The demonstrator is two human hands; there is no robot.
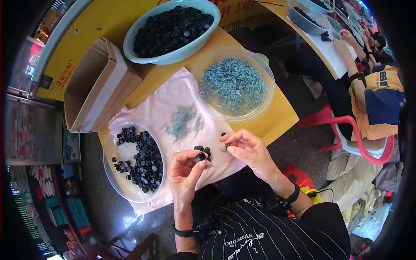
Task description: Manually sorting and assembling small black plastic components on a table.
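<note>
Between the thumb and fingers of my left hand (185, 170) is a small round black cap (201, 157). My right hand (253, 157) pinches a tiny dark piece (227, 146), too small to make out. Another small black piece (223, 134) shows just beyond its fingertips. Behind the left fingertips, a few black caps (207, 150) lie together on the pink cloth (151, 100). Thin blue-green pieces, like small pins (182, 121), are scattered farther up the cloth. Many similar pins (234, 82) fill a clear round bowl, and a clear shallow tray at left holds black caps (145, 162).
A pale blue basin (169, 61) heaped with black caps stands at the back of the yellow table (284, 119). An open cardboard box (123, 80) stands at the left back. To the right, a co-worker (375, 97) sits on a red chair (359, 130) at another table.
</note>
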